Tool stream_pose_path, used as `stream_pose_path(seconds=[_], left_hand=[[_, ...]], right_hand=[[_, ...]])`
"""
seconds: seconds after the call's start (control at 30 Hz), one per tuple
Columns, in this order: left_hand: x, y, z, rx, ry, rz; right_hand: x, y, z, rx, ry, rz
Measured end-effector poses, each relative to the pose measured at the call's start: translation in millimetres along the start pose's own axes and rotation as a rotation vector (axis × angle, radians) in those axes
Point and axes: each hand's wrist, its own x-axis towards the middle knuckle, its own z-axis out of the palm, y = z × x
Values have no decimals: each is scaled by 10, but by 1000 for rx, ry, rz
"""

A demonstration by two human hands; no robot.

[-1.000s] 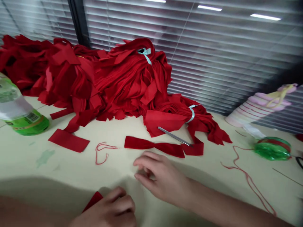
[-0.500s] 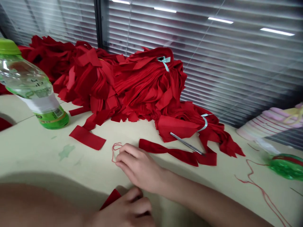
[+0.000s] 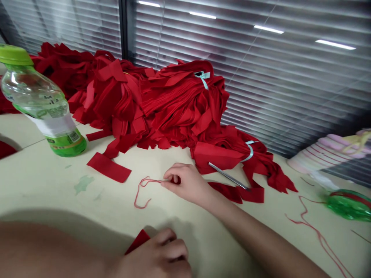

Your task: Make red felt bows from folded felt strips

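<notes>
Red thread (image 3: 150,180) pinched in right hand (image 3: 185,183), felt (image 3: 138,241) in left hand (image 3: 156,255).

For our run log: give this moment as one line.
left hand: holds red fabric strip | right hand: pinches red thread

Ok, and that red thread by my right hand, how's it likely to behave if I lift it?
It will probably hang limp, since the red thread lies in loose, kinked curves on the table. Being so thin, it should feel very light. It seems pinched at the fingertips of the right hand, so the free length would likely dangle.
</notes>
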Motion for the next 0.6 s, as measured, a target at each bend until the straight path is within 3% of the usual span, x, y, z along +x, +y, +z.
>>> stream_pose_path(seconds=[0.13, 0.23, 0.37, 0.6], left_hand=[[4, 8, -1, -2, -15, -10], [11, 3, -5, -9, 27, -3], [50, 0, -57, 79, 47, -10], [132, -109, -194, 128, 151, -224]], right_hand=[[-37, -34, 60, -22, -25, -44], [-49, -76, -6, -32, -42, -100], [-92, -188, -309, 9, 8, -130], [-294, -374, -869, -40, 85, -69]])
